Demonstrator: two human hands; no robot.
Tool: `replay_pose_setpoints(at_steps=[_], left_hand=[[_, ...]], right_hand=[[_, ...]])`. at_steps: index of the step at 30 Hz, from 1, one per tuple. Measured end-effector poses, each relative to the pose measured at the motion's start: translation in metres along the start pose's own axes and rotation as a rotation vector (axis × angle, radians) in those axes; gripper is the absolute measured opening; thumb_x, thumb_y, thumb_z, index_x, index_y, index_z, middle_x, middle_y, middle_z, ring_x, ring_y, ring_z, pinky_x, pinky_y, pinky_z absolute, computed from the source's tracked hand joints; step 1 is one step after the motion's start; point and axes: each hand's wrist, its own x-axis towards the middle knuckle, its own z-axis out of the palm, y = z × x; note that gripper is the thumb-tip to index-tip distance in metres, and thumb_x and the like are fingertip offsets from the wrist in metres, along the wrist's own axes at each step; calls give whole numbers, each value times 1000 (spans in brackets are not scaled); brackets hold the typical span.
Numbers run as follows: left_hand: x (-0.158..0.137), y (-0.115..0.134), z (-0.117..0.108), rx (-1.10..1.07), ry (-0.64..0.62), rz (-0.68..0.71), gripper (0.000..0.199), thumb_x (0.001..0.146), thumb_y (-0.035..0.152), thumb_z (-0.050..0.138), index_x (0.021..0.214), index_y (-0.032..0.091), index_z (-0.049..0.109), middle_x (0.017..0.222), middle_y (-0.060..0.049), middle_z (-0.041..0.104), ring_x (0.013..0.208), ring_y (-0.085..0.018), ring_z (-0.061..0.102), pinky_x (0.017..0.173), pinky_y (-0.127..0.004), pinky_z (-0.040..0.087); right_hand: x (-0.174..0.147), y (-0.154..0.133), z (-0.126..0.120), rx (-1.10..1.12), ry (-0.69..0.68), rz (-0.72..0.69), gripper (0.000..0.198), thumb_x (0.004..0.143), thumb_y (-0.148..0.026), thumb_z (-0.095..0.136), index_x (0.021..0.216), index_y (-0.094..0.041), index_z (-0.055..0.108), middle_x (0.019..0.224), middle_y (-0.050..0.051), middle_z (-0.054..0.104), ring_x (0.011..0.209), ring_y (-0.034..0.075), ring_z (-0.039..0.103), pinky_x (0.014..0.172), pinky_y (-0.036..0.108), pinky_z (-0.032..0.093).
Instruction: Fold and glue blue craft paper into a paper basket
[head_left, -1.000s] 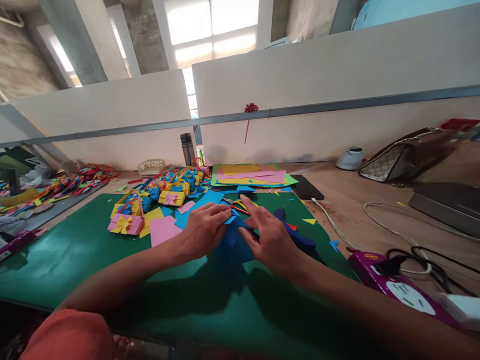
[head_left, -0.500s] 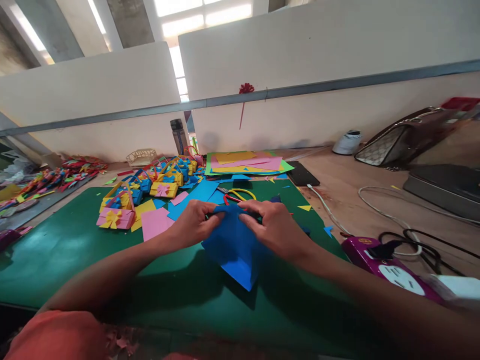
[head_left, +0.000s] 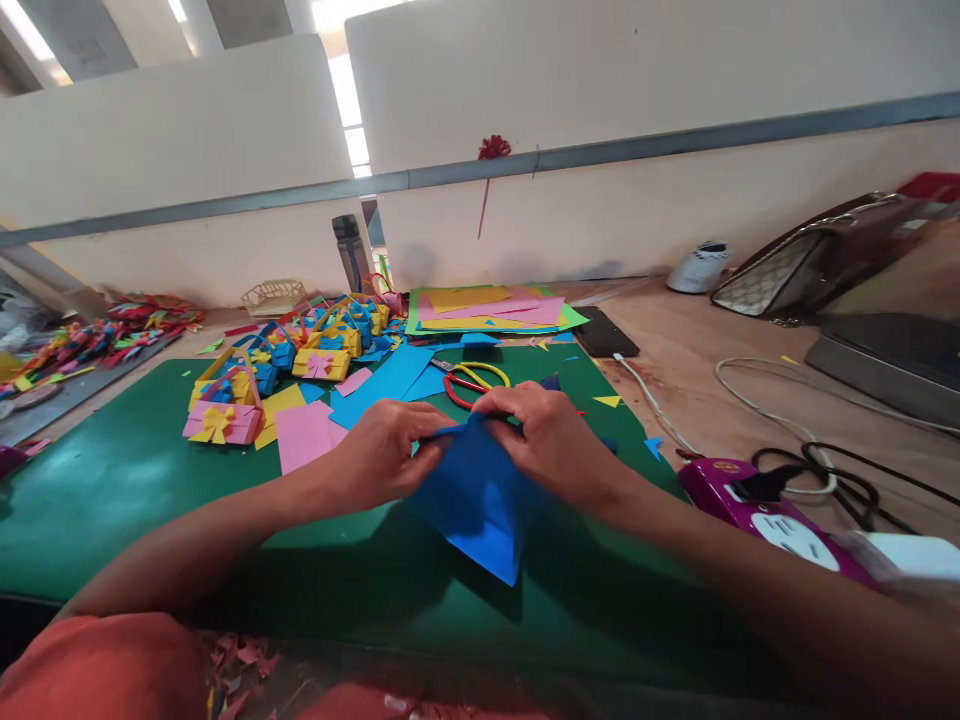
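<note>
From where I stand, looking through the head view, both hands are closed on a single blue sheet [head_left: 480, 490] above the green mat [head_left: 112, 490] that covers this part of the surface. The left hand [head_left: 390, 448] pinches its upper edge from one side, the right hand [head_left: 547, 440] from the other, thumbs towards the person and the other fingers largely hidden behind. Gripped close together like that, the edge is probably under control right where it bunches into a small ridge, while the rest slopes down towards the person. Its lower corner points at the near side; I can't tell whether it touches the mat.

Just beyond the hands lie pliers [head_left: 455, 369] with one red and one yellow handle, likely there to be within easy reach. Loose blue paper [head_left: 386, 385] and a pink sheet [head_left: 300, 438] lie beside them. Small paper baskets [head_left: 322, 362] stand grouped to the left, seemingly out of the way of the elbows, and a stack of coloured sheets [head_left: 495, 310] sits at the back, perhaps as a supply. The phone [head_left: 609, 333] and purple power strip [head_left: 709, 490] are off to the right.
</note>
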Motion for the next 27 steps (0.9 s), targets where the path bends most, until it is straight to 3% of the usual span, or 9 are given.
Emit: replay_pose_setpoints(at_steps=[4, 8, 11, 15, 21, 27], left_hand=[[-1, 3, -5, -33, 20, 27, 25, 83, 31, 51, 86, 13, 68, 84, -6, 68, 71, -14, 59, 62, -22, 43], [6, -6, -15, -270, 112, -65, 41, 90, 37, 37, 84, 11, 68, 76, -5, 67, 68, -12, 58, 60, -20, 43], [14, -19, -14, -396, 8, -166, 32, 82, 35, 50, 88, 10, 69, 68, -3, 65, 63, -12, 55, 56, -20, 41], [18, -33, -3, -591, -189, -202, 28, 76, 33, 58, 86, 11, 71, 65, -2, 63, 58, -10, 50, 52, -19, 39], [16, -34, 4, -664, -165, -211, 28, 70, 35, 66, 78, 9, 70, 69, -5, 63, 64, -12, 52, 55, -20, 41], [17, -31, 5, -661, -157, -201, 22, 70, 31, 64, 69, 9, 66, 58, -1, 53, 54, -8, 41, 49, -18, 35]], right_hand=[[-1, 1, 4, 15, 62, -148, 15, 80, -11, 48, 74, -18, 60, 70, 1, 68, 65, 14, 60, 79, 34, 41], [-2, 2, 4, 66, 102, -233, 15, 83, -11, 45, 77, -19, 57, 72, -1, 68, 64, 12, 60, 86, 35, 39], [-2, 1, 3, 73, 128, -259, 14, 84, -12, 46, 78, -21, 56, 72, -1, 68, 66, 11, 61, 86, 34, 39], [-3, 2, 5, 43, 191, -298, 13, 84, -12, 47, 78, -20, 55, 71, -1, 67, 67, 11, 62, 88, 33, 39], [-4, 4, 9, -8, 220, -358, 12, 83, -11, 47, 79, -21, 53, 73, -1, 68, 71, 12, 64, 93, 37, 36], [-6, 2, 7, -70, 227, -376, 13, 82, -10, 48, 82, -22, 52, 75, -1, 68, 72, 12, 64, 96, 40, 34]])
